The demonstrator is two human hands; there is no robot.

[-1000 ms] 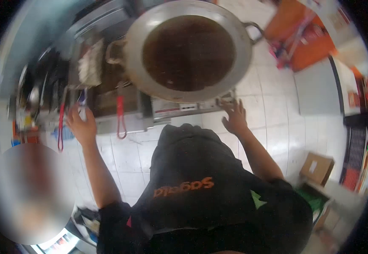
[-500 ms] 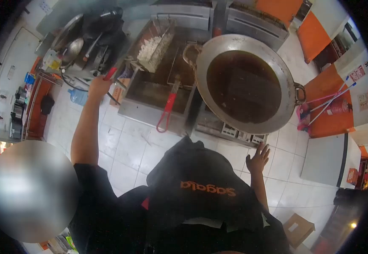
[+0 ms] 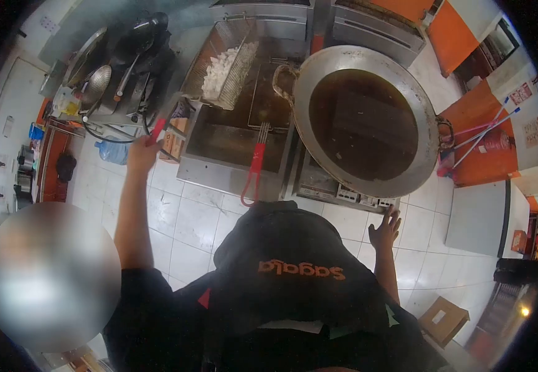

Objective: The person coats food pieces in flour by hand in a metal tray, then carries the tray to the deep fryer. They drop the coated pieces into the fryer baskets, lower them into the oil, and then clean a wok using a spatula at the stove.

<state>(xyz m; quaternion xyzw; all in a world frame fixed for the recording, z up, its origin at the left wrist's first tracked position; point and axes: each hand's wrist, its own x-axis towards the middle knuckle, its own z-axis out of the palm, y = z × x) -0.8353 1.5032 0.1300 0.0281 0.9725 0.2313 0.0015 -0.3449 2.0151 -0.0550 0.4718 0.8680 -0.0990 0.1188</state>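
My left hand (image 3: pixel 142 155) is closed around the red handle of a wire fryer basket (image 3: pixel 192 67). The basket holds a pile of pale white food pieces (image 3: pixel 220 69) and hangs over the left part of the deep fryer (image 3: pixel 219 175). In the fryer's dark oil rests a second fryer basket, its red handle (image 3: pixel 256 167) pointing towards me. My right hand (image 3: pixel 385 230) has its fingers apart and holds nothing. It is just in front of the control panel (image 3: pixel 348 193) beneath a large wok (image 3: pixel 427 149) of dark oil.
On the left stand a burner with a black pan (image 3: pixel 134 44), a skimmer (image 3: pixel 98 82) and a hose. A water jug (image 3: pixel 111 152) lies below. To the right are a white cabinet (image 3: pixel 476 217), mops (image 3: pixel 485 137) and a cardboard box (image 3: pixel 443 320). A blurred circle hides the lower left.
My left hand has drawn the basket's handle closer to me, and the basket has shifted slightly left. The right hand stays spread by the panel. The whole view has shifted a little.
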